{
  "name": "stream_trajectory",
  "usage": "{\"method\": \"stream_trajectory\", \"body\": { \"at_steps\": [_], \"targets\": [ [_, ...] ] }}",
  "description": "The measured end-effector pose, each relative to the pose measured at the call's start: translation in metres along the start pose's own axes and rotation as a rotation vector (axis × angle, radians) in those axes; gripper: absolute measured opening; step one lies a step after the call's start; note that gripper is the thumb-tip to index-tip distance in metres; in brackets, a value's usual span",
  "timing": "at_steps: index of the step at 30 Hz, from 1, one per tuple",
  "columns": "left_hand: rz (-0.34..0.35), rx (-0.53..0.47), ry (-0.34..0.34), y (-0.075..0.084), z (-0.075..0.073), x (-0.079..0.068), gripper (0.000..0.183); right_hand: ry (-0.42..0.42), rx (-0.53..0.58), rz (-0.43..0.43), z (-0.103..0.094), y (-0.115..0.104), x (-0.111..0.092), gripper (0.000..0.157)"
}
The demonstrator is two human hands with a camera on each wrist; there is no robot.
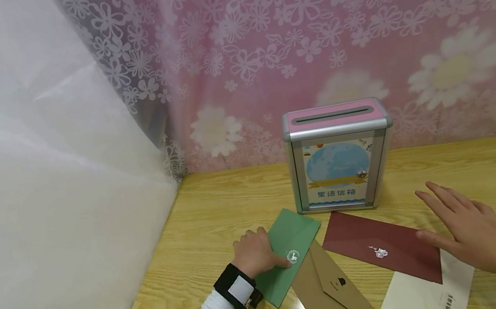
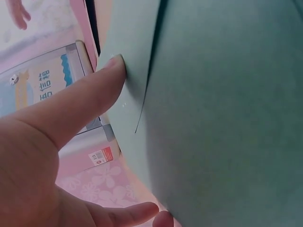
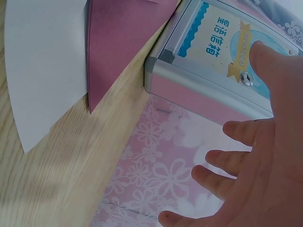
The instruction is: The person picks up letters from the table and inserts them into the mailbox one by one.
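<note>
My left hand (image 1: 255,253) holds a green envelope (image 1: 294,230) by its left long edge, thumb on the face beside a small white emblem. In the left wrist view the green envelope (image 2: 222,113) fills the right side, the other fingertips at its edge. My right hand (image 1: 483,235) has its fingers spread, the thumb overlapping the right end of a dark red envelope (image 1: 355,237) in the head view. That hand holds nothing. A kraft brown envelope (image 1: 352,306) lies partly beneath the green one, and a cream envelope (image 1: 412,296) lies partly under the dark red one.
A silver-framed letter box (image 1: 298,179) with a pink top and a long slot (image 1: 332,115) stands upright behind the envelopes. Its front has a small lock (image 3: 247,79). A pink floral curtain (image 1: 258,65) hangs behind the wooden table (image 1: 230,195); white sheeting (image 1: 36,184) borders the left.
</note>
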State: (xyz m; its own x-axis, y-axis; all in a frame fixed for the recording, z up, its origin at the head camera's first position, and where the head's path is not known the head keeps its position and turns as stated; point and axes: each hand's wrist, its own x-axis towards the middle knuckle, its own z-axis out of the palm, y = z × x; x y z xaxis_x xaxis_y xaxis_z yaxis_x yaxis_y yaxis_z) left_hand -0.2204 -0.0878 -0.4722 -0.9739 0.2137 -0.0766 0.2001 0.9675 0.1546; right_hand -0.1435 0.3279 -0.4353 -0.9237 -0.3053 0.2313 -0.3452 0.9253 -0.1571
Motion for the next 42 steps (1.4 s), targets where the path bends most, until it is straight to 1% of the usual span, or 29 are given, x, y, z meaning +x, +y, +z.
{"method": "stream_trajectory", "body": {
  "at_steps": [6,13,19,25,28,31,34,38,42],
  "targets": [
    [-0.015,-0.009,-0.028,-0.002,-0.002,0.001,0.094,0.004,-0.005,-0.006,0.002,0.000,0.000,0.088],
    [-0.019,-0.041,-0.016,-0.003,-0.003,0.001,0.093,0.002,0.000,-0.004,0.003,0.000,0.000,0.088],
    [-0.025,-0.049,-0.013,-0.005,0.000,0.004,0.092,-0.003,0.000,0.011,0.003,0.000,-0.001,0.089],
    [-0.016,-0.066,0.036,-0.006,0.000,0.004,0.095,-0.008,0.004,0.008,0.003,0.001,-0.002,0.089],
    [-0.013,-0.122,0.050,-0.007,-0.001,0.005,0.092,-0.009,0.009,0.001,0.002,0.000,-0.001,0.089],
    [-0.020,-0.213,0.036,-0.008,-0.004,0.005,0.094,-0.010,0.016,-0.007,0.001,-0.001,0.000,0.088],
    [-0.014,-0.273,0.028,-0.010,-0.009,0.003,0.100,-0.009,0.016,-0.017,0.000,-0.004,0.001,0.087],
    [-0.004,-0.280,0.049,-0.015,-0.017,-0.001,0.101,-0.012,0.026,-0.026,-0.002,-0.008,0.002,0.085],
    [-0.003,-0.302,0.112,-0.023,-0.034,-0.008,0.099,-0.015,0.037,-0.044,-0.004,-0.011,0.003,0.085]
  ]
}}
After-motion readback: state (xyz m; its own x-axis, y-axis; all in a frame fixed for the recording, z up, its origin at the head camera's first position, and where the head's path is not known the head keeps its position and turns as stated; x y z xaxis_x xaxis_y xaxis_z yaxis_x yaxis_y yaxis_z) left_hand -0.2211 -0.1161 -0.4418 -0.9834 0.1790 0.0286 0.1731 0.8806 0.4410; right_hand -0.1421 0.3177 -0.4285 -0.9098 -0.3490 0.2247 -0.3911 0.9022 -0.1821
